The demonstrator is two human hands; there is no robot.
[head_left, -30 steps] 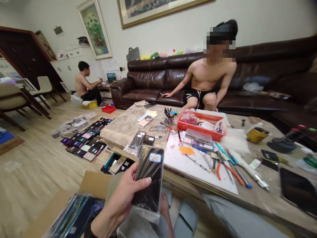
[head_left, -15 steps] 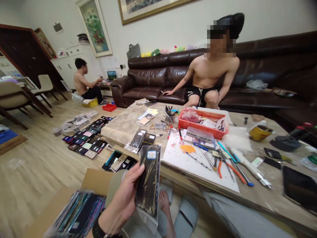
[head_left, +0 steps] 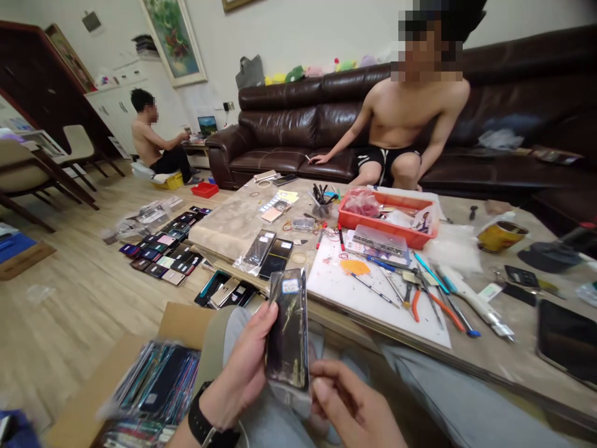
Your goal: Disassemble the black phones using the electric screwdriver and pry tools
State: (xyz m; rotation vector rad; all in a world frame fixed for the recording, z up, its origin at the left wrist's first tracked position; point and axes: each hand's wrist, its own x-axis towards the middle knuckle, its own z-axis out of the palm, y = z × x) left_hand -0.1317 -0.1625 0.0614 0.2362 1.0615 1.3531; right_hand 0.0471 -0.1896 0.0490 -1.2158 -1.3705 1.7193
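Note:
My left hand [head_left: 242,367] grips a black phone back panel [head_left: 288,330] in a clear plastic sleeve, held upright over my lap. A white label sits near the panel's top. My right hand [head_left: 352,407] has come in from below right, fingers curled, with its fingertips at the sleeve's lower edge. A black watch is on my left wrist. Below my left hand, a cardboard box [head_left: 84,404] holds several more sleeved panels [head_left: 158,382].
A stone coffee table [head_left: 233,233] carries a white mat [head_left: 373,298] with pliers and tools, an orange tray [head_left: 387,227] and a yellow tin [head_left: 501,236]. Several phone panels [head_left: 163,249] cover the floor. One person sits on the brown sofa [head_left: 289,134]; another sits far left.
My right hand has come into view and reached the sleeve's bottom edge. The left hand turned the panel more upright and edge-on. The camera tilted downward.

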